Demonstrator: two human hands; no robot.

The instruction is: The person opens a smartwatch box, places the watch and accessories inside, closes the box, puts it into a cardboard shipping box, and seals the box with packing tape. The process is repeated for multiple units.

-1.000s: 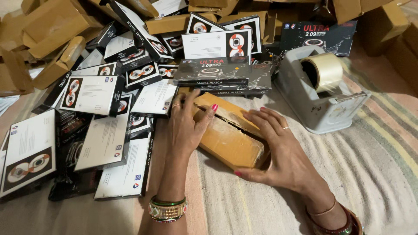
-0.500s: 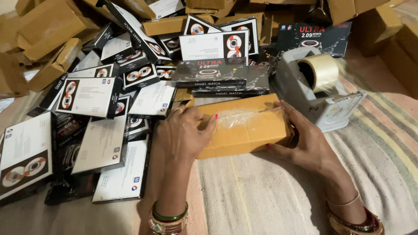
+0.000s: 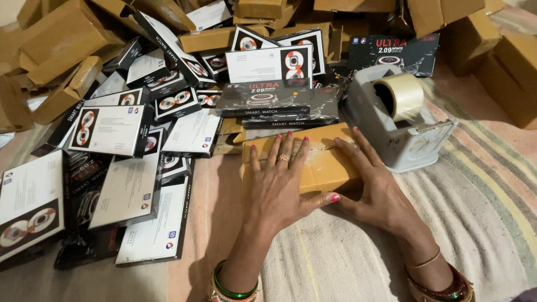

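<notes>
— What colours am I getting here?

— I'm seeing a tan cardboard box sealed with clear tape (image 3: 313, 162), pink-red nails showing on the left hand (image 3: 279, 187) and right hand (image 3: 377, 187), and green and gold bangles (image 3: 235, 291).

— And around them?

— A grey tape dispenser with a cream roll (image 3: 400, 120), black-and-white printed cartons (image 3: 112, 131), and a beige cloth striped yellow and grey (image 3: 481, 184).

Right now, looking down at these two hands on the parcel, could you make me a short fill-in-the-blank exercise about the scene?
1. Both hands, left hand and right hand, press flat on a brown ____ box.
2. The grey tape dispenser stands to the ____ of that box.
3. The ring sits on the ____ hand.
4. The striped cloth lies ____ the dispenser.

Missing words: cardboard; right; left; under
</notes>
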